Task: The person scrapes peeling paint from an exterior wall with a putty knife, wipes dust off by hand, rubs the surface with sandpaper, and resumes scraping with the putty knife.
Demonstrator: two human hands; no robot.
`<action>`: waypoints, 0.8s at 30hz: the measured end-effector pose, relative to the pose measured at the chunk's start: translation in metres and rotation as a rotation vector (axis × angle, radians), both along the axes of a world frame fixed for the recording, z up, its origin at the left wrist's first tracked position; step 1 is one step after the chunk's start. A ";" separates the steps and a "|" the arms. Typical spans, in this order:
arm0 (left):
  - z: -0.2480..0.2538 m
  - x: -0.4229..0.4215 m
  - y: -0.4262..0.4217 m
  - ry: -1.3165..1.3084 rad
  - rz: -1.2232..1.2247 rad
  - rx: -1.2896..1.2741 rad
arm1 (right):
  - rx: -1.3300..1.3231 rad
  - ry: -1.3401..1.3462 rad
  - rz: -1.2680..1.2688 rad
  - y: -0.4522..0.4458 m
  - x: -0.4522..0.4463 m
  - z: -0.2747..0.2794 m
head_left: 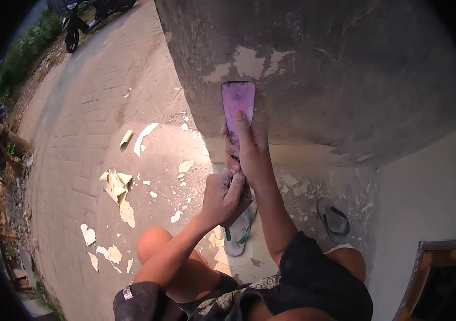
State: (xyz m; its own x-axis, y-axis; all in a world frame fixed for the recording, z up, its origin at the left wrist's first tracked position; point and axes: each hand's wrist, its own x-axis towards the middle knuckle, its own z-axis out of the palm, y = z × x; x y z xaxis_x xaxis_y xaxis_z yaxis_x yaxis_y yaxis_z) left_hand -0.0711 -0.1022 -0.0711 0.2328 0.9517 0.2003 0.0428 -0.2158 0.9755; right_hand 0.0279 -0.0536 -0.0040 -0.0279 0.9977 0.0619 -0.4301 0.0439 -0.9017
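Note:
A flat purple scraper (pixel 238 96), wider at its top end and marked with dark smudges, points up at the grey wall. My right hand (pixel 251 142) is wrapped round its lower part, with the thumb lying along the face. Just below, my left hand (pixel 222 195) is closed, its fingertips meeting the fingers of my right hand near the scraper's lower end. What the left fingers hold, if anything, is hidden. Pale bare patches (pixel 250 62) show on the wall by the scraper's upper edge, where the coating is gone. Whether the scraper touches the wall, I cannot tell.
Peeled paint flakes (pixel 114 184) litter the ground. One sandal (pixel 234 247) lies below my hands, another (pixel 335 218) to the right by the wall's foot. A paved lane (pixel 73 144) runs along the left, with a motorcycle (pixel 73 29) far off. A wooden frame (pixel 426 262) stands lower right.

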 end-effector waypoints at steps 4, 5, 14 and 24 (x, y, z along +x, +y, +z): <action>0.010 0.001 0.003 -0.002 -0.023 -0.020 | 0.005 -0.013 -0.002 -0.001 0.003 -0.003; 0.015 0.001 0.000 -0.026 -0.022 -0.034 | 0.012 -0.003 -0.006 -0.004 0.001 -0.001; 0.009 -0.002 -0.003 0.050 -0.036 0.003 | -0.038 0.013 0.017 -0.008 0.005 0.000; 0.007 0.001 0.007 0.070 -0.064 0.004 | 0.031 -0.058 -0.023 -0.002 0.005 0.001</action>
State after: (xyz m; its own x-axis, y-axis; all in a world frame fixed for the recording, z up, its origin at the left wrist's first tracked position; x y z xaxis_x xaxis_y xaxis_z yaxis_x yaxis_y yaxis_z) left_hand -0.0700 -0.0947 -0.0644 0.3069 0.9336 0.1848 0.0970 -0.2238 0.9698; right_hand 0.0327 -0.0555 -0.0030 -0.0098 0.9957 0.0917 -0.3757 0.0813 -0.9231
